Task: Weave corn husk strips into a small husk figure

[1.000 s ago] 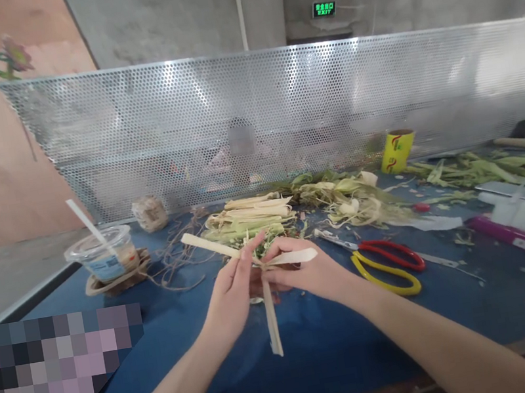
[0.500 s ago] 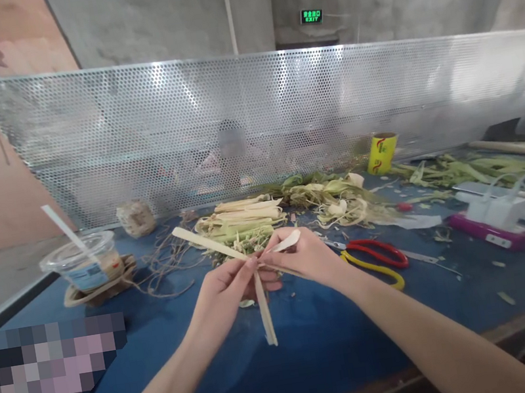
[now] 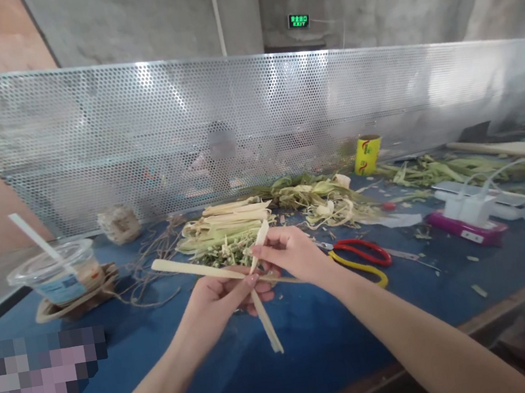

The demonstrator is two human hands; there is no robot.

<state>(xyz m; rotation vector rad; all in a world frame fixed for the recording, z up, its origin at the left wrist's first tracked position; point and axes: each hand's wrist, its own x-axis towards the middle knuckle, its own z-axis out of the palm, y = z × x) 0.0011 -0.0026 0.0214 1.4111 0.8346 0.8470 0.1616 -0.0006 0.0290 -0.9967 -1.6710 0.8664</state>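
Several pale, dried husk strips cross between my hands above the blue table. My left hand pinches the crossing with thumb and fingers; one strip sticks out to the left and another hangs down toward me. With thumb and forefinger closed, my right hand grips a short strip end that points upward. A thin strip runs under the right palm. The crossing itself is partly hidden by my fingers. Just beyond lies a bundle of husks. Red and yellow-handled scissors rest by my right wrist.
A plastic cup with straw stands in a cardboard holder at left, with loose twine beside it. Beyond are a yellow roll and a perforated metal screen. A purple power strip with cables lies right.
The strip end in my right hand has swung from pointing right to standing upward. My left hand keeps its pinch. The whole view has shifted slightly to the right.
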